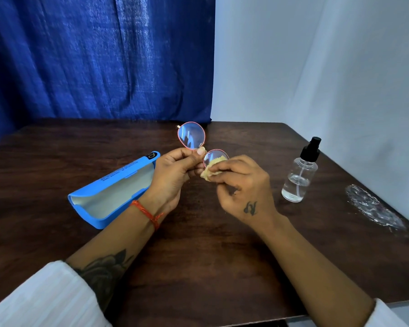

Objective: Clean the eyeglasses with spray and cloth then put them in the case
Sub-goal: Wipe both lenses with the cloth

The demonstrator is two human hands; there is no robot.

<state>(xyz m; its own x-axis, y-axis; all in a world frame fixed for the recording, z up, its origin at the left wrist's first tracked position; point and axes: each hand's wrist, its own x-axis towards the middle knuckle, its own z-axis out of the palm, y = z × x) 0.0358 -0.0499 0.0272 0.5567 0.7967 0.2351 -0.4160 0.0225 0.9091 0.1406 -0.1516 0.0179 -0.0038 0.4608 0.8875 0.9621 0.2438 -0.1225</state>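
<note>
Pink-rimmed eyeglasses [191, 136] are held above the middle of the dark wooden table [198, 256]. My left hand [175, 172] pinches them at the bridge, with one lens raised toward the curtain. My right hand [242, 185] presses a small tan cloth [213, 168] against the lower lens, which the cloth partly covers. The blue eyeglass case [111, 192] lies open on the table to the left of my left hand, pale lining up. A clear spray bottle [300, 175] with a black nozzle stands upright to the right of my right hand.
A whitish scuffed patch [373, 208] marks the table near its right edge. A blue curtain [99, 57] hangs behind the table on the left and a white wall [316, 67] is behind it on the right. The table's front edge runs along the lower right.
</note>
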